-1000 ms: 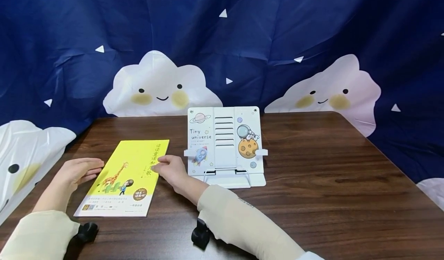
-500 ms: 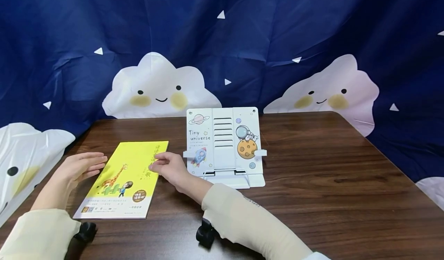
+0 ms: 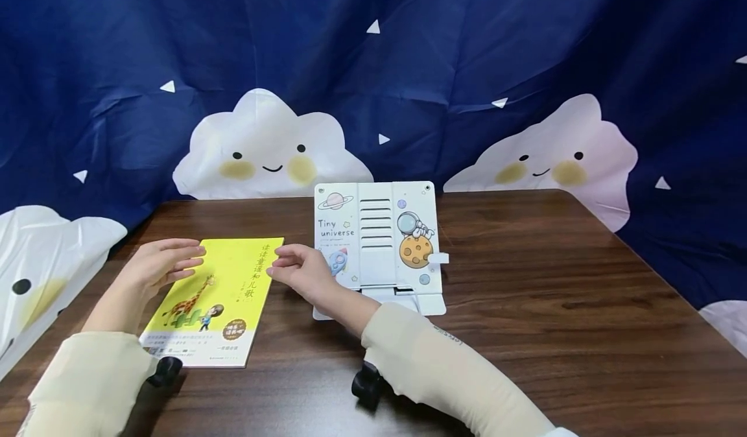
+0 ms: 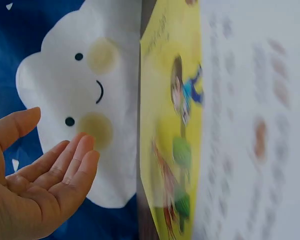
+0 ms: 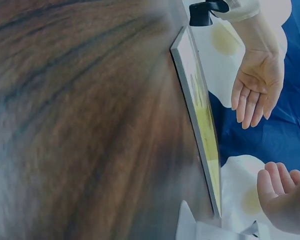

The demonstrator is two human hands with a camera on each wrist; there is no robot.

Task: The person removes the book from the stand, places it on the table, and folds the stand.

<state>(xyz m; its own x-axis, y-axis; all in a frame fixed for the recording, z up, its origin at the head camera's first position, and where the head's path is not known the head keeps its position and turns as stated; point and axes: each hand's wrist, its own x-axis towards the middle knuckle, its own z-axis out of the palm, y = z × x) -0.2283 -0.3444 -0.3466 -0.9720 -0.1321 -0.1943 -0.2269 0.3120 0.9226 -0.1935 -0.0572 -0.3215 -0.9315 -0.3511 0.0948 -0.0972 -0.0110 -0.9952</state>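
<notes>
A thin paperback book [image 3: 233,268] with a yellow cover, a giraffe and a child on it, lies flat at the left of the table. My left hand [image 3: 157,267] hovers over its left edge, fingers extended and nothing in them. That same palm [image 4: 50,185] shows bare in the left wrist view. To the book's right, my right hand [image 3: 306,278] hangs by the edge with loosely bent fingers, holding nothing. In the right wrist view both hands are raised apart from the book [image 5: 206,127]. Behind my right hand stands a white book stand [image 3: 376,268], its left clip hidden.
The stand leans upright on the dark wooden table [image 3: 554,307], with slots, space drawings and a clip [image 3: 439,258] at its right side. A blue curtain [image 3: 408,67] with clouds hangs behind the table. Black wrist straps [image 3: 366,385] sit at both sleeves.
My left hand has moved right and farther up, now over the book's left edge. The right hand has drawn off the cover to the right, its fingers more spread. The book stays in place.
</notes>
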